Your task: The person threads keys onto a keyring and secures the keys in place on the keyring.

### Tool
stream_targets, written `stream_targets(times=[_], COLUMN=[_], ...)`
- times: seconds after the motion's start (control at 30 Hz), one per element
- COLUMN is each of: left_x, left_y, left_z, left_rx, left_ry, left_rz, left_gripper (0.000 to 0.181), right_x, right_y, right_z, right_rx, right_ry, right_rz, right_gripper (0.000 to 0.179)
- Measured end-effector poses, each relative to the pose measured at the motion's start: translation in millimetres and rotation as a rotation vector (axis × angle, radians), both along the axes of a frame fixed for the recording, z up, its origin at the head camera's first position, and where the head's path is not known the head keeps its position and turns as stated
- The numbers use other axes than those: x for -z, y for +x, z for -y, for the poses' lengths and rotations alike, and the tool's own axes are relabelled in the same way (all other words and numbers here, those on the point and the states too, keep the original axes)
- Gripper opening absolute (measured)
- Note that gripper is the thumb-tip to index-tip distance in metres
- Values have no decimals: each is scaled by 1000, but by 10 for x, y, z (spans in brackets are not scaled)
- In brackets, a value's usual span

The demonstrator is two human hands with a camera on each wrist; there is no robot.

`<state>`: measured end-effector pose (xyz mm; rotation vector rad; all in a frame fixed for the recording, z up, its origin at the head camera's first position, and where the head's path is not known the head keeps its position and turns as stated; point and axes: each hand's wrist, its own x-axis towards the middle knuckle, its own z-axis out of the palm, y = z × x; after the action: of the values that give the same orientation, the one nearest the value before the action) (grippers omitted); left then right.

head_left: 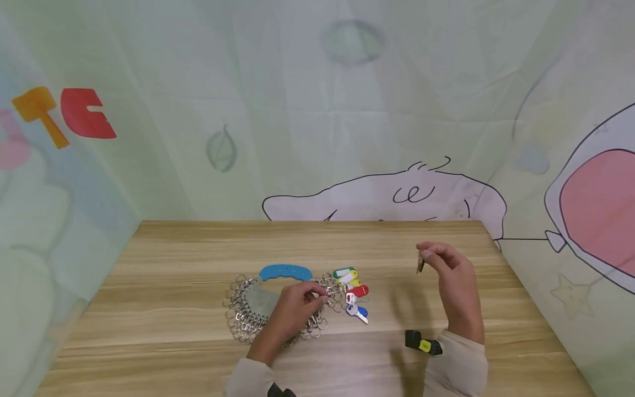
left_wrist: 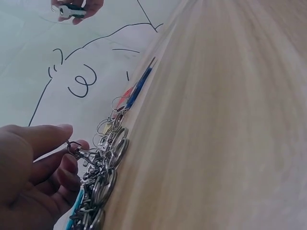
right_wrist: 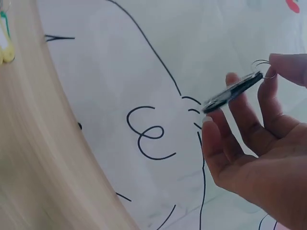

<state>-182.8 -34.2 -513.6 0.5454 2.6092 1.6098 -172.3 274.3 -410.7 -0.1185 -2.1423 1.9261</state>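
On the table lies a large key ring holder with a blue handle [head_left: 285, 272] and a fan of metal clasps and split rings [head_left: 241, 317]. My left hand [head_left: 296, 306] reaches over its right side. Thumb and fingers there pinch a small metal clasp [left_wrist: 85, 153] among the rings. Raised above the table at the right, my right hand [head_left: 457, 284] pinches the split ring [right_wrist: 261, 62] of a key with a dark tag [right_wrist: 232, 92], which hangs against the fingers. Green, yellow, red [head_left: 358, 290] and blue tags with keys [head_left: 358, 313] lie right of the left hand.
The wooden table [head_left: 173, 364] ends at a printed cloth backdrop [head_left: 297, 110] behind and on both sides. A black wrist strap with a yellow label [head_left: 424, 345] is on the right sleeve.
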Motion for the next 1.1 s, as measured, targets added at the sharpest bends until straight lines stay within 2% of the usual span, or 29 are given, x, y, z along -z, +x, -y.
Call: stream_targets(times=[0.13,0.3,0.43,0.67,0.9,1.0,1.1], left_x=[-8,-21,-20,-2,-17,-17,-10], left_y=[6,4,1,-1,9,8,5], left_z=[7,7,6,11,9,9,8], left_rx=[2,0,4,6,14,18,20], left_ry=[0,-4,0,1,13,16,18], left_rz=[4,17,20,18,11,2,-4], left_gripper=[6,6,6,5,4,4,4], right_x=[-12,-1,19,163,362,465,531], right_y=[14,-9,-57,-186,-307,-351,-360], right_z=[7,45,128,360,673,817,926], right_rx=[-73,-245,-294,-305,-346,-379,-446], right_ry=[-171,-424,-474,-277,45,197,323], right_rz=[-88,-249,-258,-109,104,159,188], right_gripper=[30,15,15,16,12,7,7])
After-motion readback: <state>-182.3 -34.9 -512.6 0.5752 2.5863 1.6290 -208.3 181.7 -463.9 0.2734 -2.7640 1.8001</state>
